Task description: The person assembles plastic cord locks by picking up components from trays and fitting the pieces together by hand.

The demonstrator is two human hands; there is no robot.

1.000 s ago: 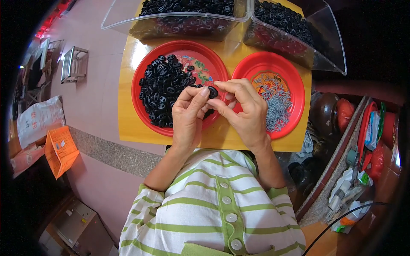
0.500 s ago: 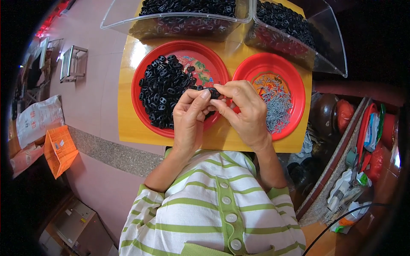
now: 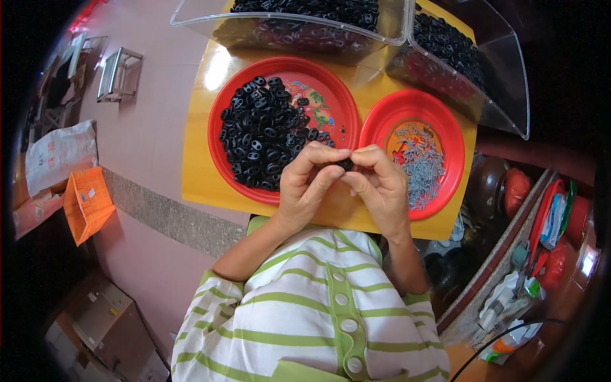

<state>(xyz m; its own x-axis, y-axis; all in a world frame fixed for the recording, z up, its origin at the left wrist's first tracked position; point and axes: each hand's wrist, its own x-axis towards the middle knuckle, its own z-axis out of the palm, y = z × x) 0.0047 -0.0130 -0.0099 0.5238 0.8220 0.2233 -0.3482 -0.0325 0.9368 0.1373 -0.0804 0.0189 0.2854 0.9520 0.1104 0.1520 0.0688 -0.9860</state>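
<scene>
Between the fingertips of both hands is a small black plastic piece [image 3: 345, 164], mostly covered by the fingers. My left hand [image 3: 307, 184] pinches it from the left, over the lower right rim of a red round tray [image 3: 352, 105]. Heaped in that tray are many black two-holed plastic pieces [image 3: 254, 143]. My right hand [image 3: 384, 188] closes on the same piece from the right, beside a smaller red tray [image 3: 453, 137]. Thin grey metal pins or screws [image 3: 420, 169] lie scattered in this second tray; their exact kind is too small to tell.
Two clear plastic bins [image 3: 318, 27] [image 3: 439, 67] full of black pieces stand along the far side of the yellow table [image 3: 197, 172]. A metal stool [image 3: 118, 75] stands on the floor at left. Jars and bags [image 3: 515, 191] crowd the right side.
Both hands have shifted to the right and closer to my body, with a black piece still at the fingertips. The fingertips of the two hands now meet. The whole view has turned slightly.
</scene>
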